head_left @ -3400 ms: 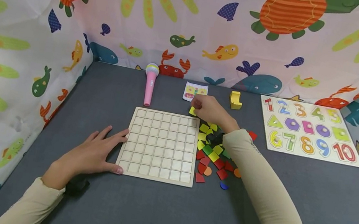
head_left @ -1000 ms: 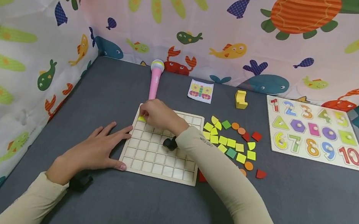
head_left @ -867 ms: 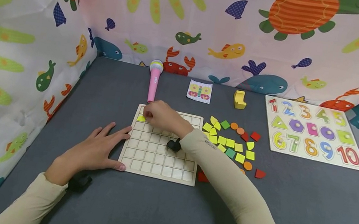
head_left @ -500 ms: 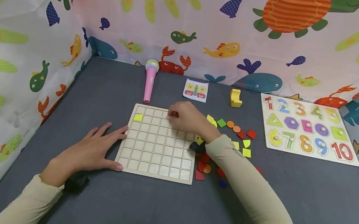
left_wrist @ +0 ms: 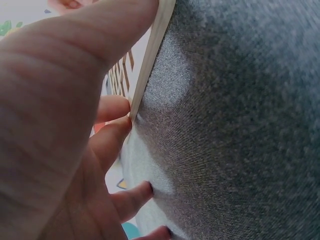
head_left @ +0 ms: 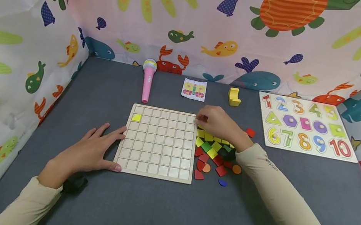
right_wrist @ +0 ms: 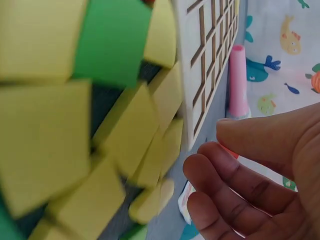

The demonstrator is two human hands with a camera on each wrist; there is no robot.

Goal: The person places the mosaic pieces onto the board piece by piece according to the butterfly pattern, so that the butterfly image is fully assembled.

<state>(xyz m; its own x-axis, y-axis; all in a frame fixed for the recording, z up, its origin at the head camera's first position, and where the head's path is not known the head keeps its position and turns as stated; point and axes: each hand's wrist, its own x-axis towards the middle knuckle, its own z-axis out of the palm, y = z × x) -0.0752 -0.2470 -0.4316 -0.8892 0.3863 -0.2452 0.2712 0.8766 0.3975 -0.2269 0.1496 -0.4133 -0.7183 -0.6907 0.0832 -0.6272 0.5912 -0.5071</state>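
Note:
A wooden grid board lies on the table with one yellow square tile in a cell near its upper left corner. Spread along the board's left edge, my left hand touches it with thumb and fingertips; the left wrist view shows the thumb against the rim. My right hand hovers over the board's upper right corner, above a pile of yellow tiles. In the right wrist view its thumb and bent fingers hold nothing, and the tiles lie beside them.
Red tiles, orange discs and a blue piece lie right of the board. Behind stand a pink toy microphone, a butterfly pattern card and a yellow block. A number puzzle lies at right.
My right hand has set a yellow tile in the board's upper left, let go and moved right, back over the tile pile. My left hand has stayed at the board's edge.

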